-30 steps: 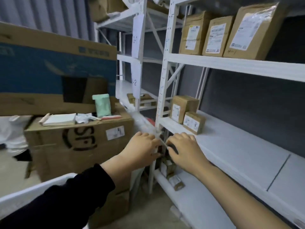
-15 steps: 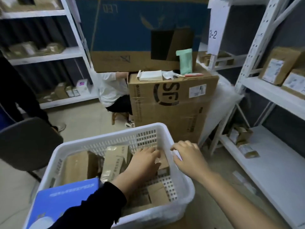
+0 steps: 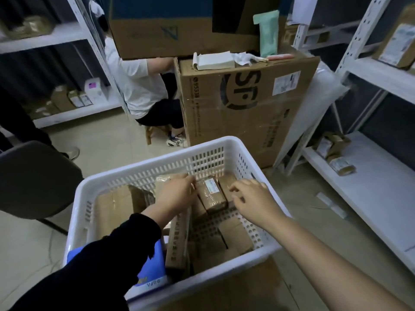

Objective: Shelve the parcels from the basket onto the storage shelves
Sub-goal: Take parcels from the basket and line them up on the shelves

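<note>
The white basket holds a heap of brown parcels. A taped parcel with a white label leans near the basket's far wall, between the two grips. The left grip, on a black-sleeved arm, sits just left of it with fingers bent down against its edge; I cannot tell whether they actually clamp it. The right grip is released, with its fingers spread toward a smaller parcel by the far right corner. A long narrow parcel stands on edge under the left wrist. A blue box lies in the near left corner. The storage shelves stand to the right, and a few shelved parcels sit at the lower shelf's far end.
</note>
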